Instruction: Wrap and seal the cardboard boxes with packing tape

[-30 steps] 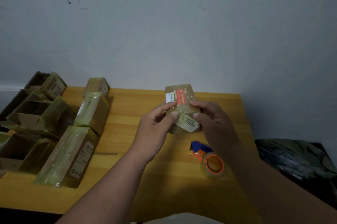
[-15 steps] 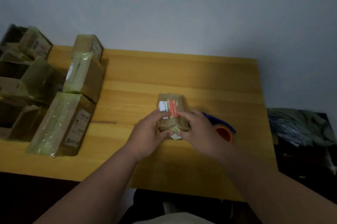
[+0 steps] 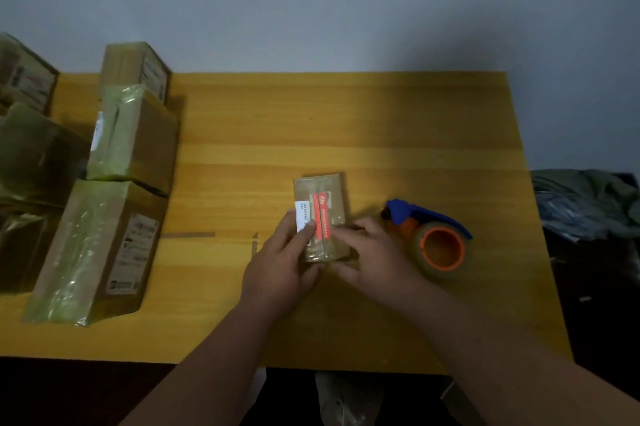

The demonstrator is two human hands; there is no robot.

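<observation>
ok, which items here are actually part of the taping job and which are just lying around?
Part of the job:
- small box, lying on the table, held by the left hand and right hand
- tape dispenser, right of the small box
- taped boxes stacked at the left

Lying about:
- dark crumpled bags off the table's right edge

Two hands, the left hand and the right hand, are showing at centre frame with one small box, one tape dispenser is lying right of them, and at least five larger boxes are crowding the counter at left.
</observation>
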